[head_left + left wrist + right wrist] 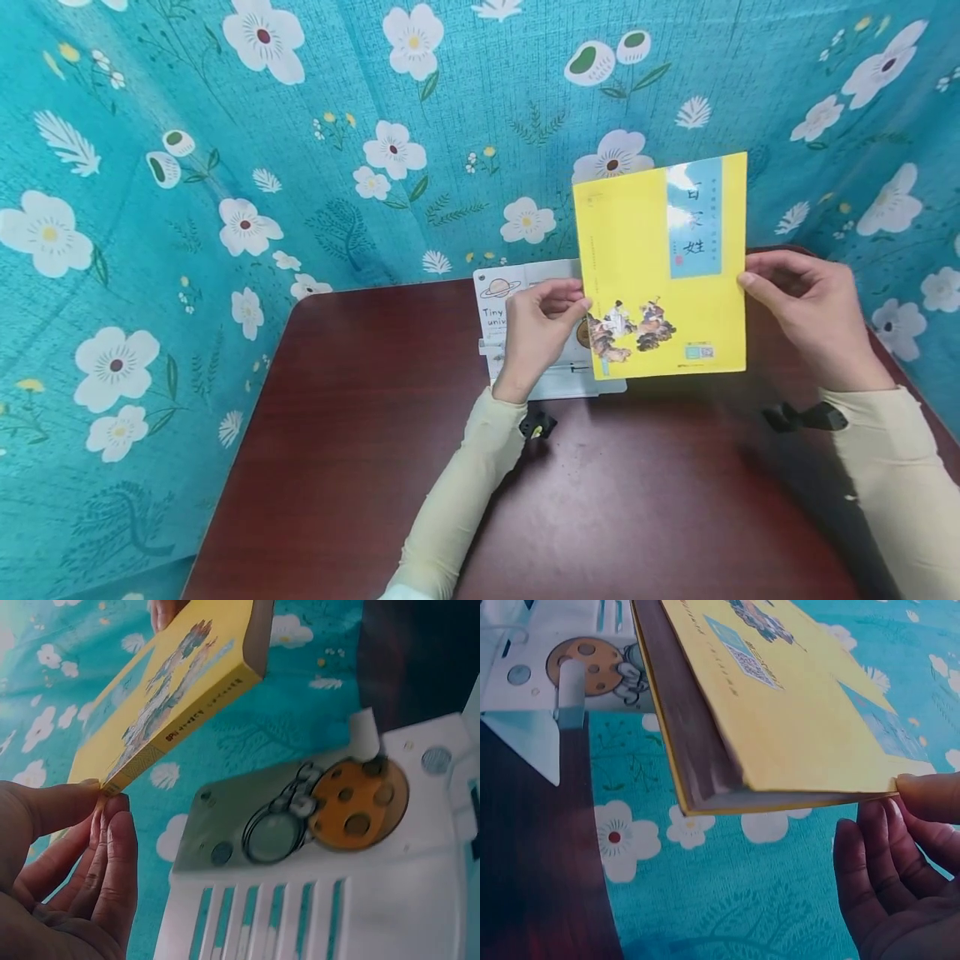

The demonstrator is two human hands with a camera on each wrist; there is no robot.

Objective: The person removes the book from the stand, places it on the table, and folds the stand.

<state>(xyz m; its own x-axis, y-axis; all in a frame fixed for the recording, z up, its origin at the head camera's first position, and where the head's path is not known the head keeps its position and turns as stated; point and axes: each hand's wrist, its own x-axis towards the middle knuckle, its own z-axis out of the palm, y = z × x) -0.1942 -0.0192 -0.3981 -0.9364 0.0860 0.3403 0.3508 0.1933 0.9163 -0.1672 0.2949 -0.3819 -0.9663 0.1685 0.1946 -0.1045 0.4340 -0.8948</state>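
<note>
A yellow book (pixel 630 242) with a blue title panel and small painted figures is held upright above the table, its front cover facing me. My left hand (pixel 543 329) pinches its left edge between thumb and fingers; in the left wrist view the thumb lies near the spine corner of the book (pixel 180 705). The right edge is pinched by my right hand (pixel 813 312), and the right wrist view shows the page side of the book (pixel 795 712). Behind it stands a white book stand (pixel 495 333) printed with planets and "Tiny universe", partly hidden by the left hand and book.
A dark red-brown table (pixel 360 450) spreads below both arms. Blue flowered cloth (pixel 450 150) hangs along the table's back and sides. Black wrist straps (pixel 538 425) sit on the forearms.
</note>
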